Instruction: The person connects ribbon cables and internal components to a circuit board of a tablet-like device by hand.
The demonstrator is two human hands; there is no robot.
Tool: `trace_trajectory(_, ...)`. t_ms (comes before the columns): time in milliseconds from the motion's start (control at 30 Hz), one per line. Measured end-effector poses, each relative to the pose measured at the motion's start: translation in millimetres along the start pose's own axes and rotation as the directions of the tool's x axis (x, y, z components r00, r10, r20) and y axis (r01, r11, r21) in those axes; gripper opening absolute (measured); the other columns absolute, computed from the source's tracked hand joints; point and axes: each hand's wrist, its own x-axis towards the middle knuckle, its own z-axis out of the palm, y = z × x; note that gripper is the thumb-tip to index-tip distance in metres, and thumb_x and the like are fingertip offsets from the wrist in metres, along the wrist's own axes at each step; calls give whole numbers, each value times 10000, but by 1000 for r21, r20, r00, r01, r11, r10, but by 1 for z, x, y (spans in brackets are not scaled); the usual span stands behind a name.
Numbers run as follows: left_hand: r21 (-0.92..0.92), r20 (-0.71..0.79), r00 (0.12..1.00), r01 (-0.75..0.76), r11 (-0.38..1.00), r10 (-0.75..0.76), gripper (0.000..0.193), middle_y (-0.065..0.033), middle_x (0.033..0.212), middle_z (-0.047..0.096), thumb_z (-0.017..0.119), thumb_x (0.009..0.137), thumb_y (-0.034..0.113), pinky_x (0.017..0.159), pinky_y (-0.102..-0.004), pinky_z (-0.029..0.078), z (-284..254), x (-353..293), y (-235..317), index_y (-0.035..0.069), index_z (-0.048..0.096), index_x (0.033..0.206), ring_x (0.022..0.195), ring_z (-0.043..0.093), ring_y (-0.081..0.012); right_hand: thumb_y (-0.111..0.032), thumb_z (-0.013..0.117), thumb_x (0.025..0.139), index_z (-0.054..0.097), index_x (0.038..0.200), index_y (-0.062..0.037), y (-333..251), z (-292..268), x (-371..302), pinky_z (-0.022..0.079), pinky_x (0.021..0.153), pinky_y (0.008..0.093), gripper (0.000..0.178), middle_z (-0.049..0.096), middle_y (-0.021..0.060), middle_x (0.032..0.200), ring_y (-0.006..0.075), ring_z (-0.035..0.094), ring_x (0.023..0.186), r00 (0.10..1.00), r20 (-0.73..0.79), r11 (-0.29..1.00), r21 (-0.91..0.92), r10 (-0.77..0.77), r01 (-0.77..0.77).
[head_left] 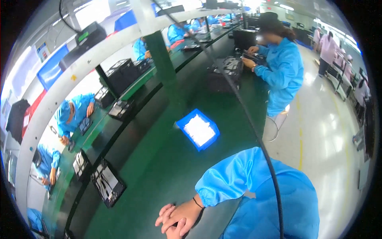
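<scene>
My right hand [186,213], with a dark band at the wrist, lies over my left hand [172,232] near the table's front edge. The fingers of the two hands are laced together and closed, and I see no object in them. Most of my left hand is hidden under the right one or cut off by the lower edge. Farther away on the green table [147,191] lies a blue shallow tray or sheet [213,128]. A white patch on it is too bright to make out. Neither hand touches it.
Left of my hands is a black tray of parts [107,183], with another black tray [81,164] beyond it. Stacked black trays [229,69] stand at the far end, near a co-worker in blue [284,65]. A dark cable [248,113] hangs across the view.
</scene>
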Motion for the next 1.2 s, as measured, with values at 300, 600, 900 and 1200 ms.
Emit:
trace_trajectory(300,-20,52,987,151,988,-150,542,-188,1298,440,758,751,274,997,-472,417,-9,-9,-2,61,577,1215,1202,462,-343,-325,687,786,513,1293,-117,5,-3,0,436,963,468,574,355,235,1442,413,533,1162,999,27,999,-31,33,-32)
trace_trajectory(600,54,98,995,-12,998,7,520,-211,1314,430,743,778,229,992,-463,421,-10,-2,2,66,577,1244,1202,462,-349,-365,667,835,477,1359,-154,14,6,1,397,1013,503,596,345,235,1457,433,424,1277,997,72,994,113,-8,-1)
trace_trajectory(900,-1,103,995,-6,1000,6,519,-211,1355,383,685,836,230,1015,-459,389,1,-5,-8,66,527,1302,1247,423,-359,-390,688,822,494,1366,-214,9,-11,1,382,1041,504,603,346,204,1472,419,378,1323,991,124,998,31,42,-46)
trace_trajectory(1200,-9,116,993,-15,1000,16,540,-222,1377,363,694,841,243,1029,-458,369,-2,-1,-6,66,516,1319,1265,404,-365,-381,706,805,512,1353,-220,7,-16,4,383,1037,504,603,362,187,1462,411,391,1310,995,99,1000,-3,17,-17)
